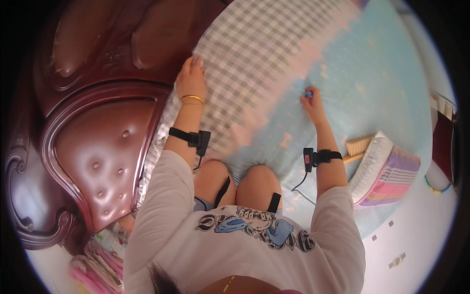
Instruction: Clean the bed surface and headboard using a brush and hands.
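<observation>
My left hand [191, 79] lies at the edge of the checked bed sheet [253, 40], close to the dark wooden headboard; its fingertips rest on or near the cloth, and whether they pinch it cannot be told. A gold bangle circles that wrist. Over the light blue part of the sheet [352, 88], my right hand [312, 101] holds a small blue object [308, 94] between thumb and fingers; its kind is too small to tell. Both forearms wear black straps with small devices. My knees are on the bed.
The headboard with tufted brown padding [106, 147] stands along the left. At the right, a wooden-handled brush [359, 145] lies beside a white pillow or cushion and a folded striped cloth [394, 176]. Folded pink fabrics [97, 266] lie at the lower left. A cable hangs by my right arm.
</observation>
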Demonstrator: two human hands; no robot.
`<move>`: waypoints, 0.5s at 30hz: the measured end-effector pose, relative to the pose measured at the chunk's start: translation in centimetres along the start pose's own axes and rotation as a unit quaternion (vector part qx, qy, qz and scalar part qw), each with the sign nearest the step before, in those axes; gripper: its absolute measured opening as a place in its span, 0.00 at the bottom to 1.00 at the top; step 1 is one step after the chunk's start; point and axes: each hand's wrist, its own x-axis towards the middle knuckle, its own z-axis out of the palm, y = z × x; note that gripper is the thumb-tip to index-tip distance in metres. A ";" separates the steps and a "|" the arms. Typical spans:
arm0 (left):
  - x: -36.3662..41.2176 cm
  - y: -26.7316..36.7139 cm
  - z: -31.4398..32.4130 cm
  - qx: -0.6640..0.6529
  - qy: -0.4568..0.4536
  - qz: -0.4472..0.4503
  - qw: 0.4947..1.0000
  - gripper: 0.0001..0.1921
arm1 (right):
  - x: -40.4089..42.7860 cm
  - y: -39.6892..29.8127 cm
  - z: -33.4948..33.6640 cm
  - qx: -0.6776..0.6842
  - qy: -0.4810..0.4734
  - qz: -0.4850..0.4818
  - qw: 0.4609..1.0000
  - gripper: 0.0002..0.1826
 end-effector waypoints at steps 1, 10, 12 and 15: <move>-0.1 -0.1 0.0 -0.005 -0.001 0.001 1.000 0.15 | 0.0 0.1 -0.3 0.049 -0.019 -0.013 0.999 0.20; 0.4 -0.7 -1.3 0.037 -0.071 -0.062 0.995 0.13 | -3.2 -9.4 2.7 -0.186 0.155 -0.070 0.968 0.23; 0.7 -1.0 -1.3 0.034 -0.103 -0.061 0.992 0.07 | -2.9 -11.5 5.5 -0.157 0.092 -0.121 0.976 0.22; 0.2 -1.6 -1.5 -0.009 -0.030 -0.046 0.998 0.05 | -2.7 -16.0 11.1 -0.009 -0.049 -0.164 0.985 0.21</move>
